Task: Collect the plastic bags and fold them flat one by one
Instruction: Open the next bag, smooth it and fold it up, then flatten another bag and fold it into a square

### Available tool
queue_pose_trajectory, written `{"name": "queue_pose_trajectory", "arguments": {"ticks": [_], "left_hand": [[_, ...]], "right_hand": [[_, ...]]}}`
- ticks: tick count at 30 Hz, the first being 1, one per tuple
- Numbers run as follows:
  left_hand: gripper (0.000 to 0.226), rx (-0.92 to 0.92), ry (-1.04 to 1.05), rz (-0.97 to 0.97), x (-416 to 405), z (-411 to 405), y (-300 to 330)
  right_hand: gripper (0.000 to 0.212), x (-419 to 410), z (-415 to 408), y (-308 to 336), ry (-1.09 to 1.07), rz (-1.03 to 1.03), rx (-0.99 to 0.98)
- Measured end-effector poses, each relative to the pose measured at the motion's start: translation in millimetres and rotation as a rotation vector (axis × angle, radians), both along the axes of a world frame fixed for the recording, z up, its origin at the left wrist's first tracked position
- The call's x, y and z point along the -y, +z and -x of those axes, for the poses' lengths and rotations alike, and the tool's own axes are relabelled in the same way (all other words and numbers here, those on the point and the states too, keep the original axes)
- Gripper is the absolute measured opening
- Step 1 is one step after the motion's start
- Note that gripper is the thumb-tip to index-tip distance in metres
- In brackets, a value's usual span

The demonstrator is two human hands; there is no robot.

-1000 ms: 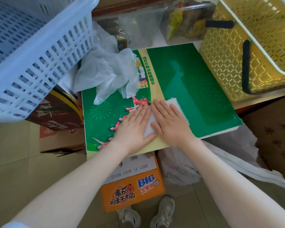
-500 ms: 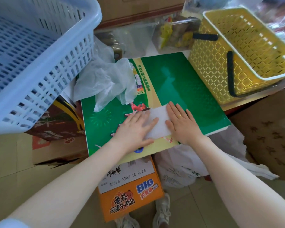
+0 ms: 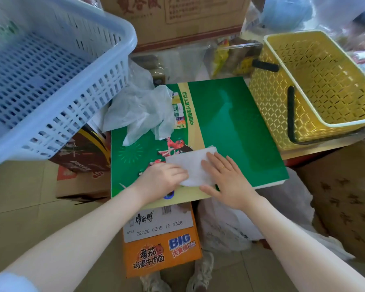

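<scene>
A white plastic bag (image 3: 190,165), folded into a small flat rectangle, lies on the green printed board (image 3: 230,127) near its front edge. My right hand (image 3: 226,178) presses flat on the bag's right part, fingers straight. My left hand (image 3: 160,178) is at the bag's left lower edge, and its curled fingers pinch that edge. A crumpled translucent plastic bag (image 3: 139,110) sits loose on the board's back left corner, apart from both hands.
A pale blue slotted basket (image 3: 40,81) hangs over the left side. A yellow basket with black handles (image 3: 316,81) stands at the right. An orange noodle carton (image 3: 162,249) and white bags (image 3: 226,228) sit below the board on the floor. Cardboard boxes (image 3: 346,197) flank the right.
My hands have slid apart across the folded bag. The left hand went from lying flat to curling its fingers at the bag's left edge. The right hand stays flat.
</scene>
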State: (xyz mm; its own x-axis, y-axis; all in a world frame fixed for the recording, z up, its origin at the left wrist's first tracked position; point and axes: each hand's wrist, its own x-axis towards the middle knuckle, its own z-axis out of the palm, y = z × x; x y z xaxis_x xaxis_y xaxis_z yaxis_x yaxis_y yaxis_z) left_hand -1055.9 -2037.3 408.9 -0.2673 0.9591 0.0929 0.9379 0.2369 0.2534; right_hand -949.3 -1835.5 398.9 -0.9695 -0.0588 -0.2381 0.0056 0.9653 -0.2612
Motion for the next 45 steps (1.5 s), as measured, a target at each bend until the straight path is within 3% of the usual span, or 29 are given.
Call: {"name": "queue_pose_trajectory", "arguments": {"ticks": [1,3,5,6,8,13,16,18,21,25,28,31,34,36,38,42,45], "left_hand": [[0.03,0.057,0.032,-0.041,-4,-3,7],[0.025,0.151,0.117,-0.144,-10,-9,19],[0.027,0.219,0.227,-0.278,-27,-16,38],[0.029,0.238,0.276,-0.348,-40,-19,51],[0.031,0.212,0.368,-0.466,-71,-20,77],[0.028,0.122,0.545,-0.742,-142,-8,134],[0.027,0.2,0.511,-0.687,-171,-1,136],[0.025,0.295,0.452,-0.581,-185,-2,127],[0.015,0.354,0.411,-0.457,-202,-7,111],[0.021,0.425,0.396,-0.352,-221,-9,105],[0.019,0.426,0.378,-0.318,-228,-11,100],[0.017,0.4,0.397,-0.269,-224,-11,93],[0.018,0.397,0.449,-0.242,-215,-7,88],[0.02,0.384,0.546,-0.216,-204,-2,82],[0.023,0.351,0.661,-0.16,-187,4,74],[0.042,0.123,0.836,0.027,-132,25,58],[0.057,0.026,0.864,0.22,-89,39,43]], "right_hand": [[0.093,-2,-5,3,0.047,-0.01,-0.027],[0.062,2,-13,2,0.076,0.054,-0.142],[0.017,2,-18,15,-0.097,0.318,-0.254],[0.012,0,-19,27,-0.203,0.439,-0.258],[0.027,-15,-20,46,-0.418,0.614,-0.263],[0.007,-96,-19,112,-0.729,0.967,-0.485],[0.009,-155,-15,147,-0.812,0.928,-0.614],[0.012,-188,-7,156,-0.863,0.748,-0.631],[0.009,-230,14,148,-0.935,0.553,-0.494],[0.016,-261,43,129,-1.068,0.656,-0.072],[0.018,-263,55,124,-1.037,0.654,0.201],[0.024,-260,60,122,-0.941,0.427,0.332],[0.034,-247,66,125,-0.826,0.309,0.108],[0.03,-219,70,141,-0.753,0.464,-0.19],[0.022,-178,74,162,-0.611,0.582,-0.353],[0.02,-104,81,168,-0.253,0.517,-0.389],[0.021,-62,78,142,-0.062,0.357,-0.212]]}}
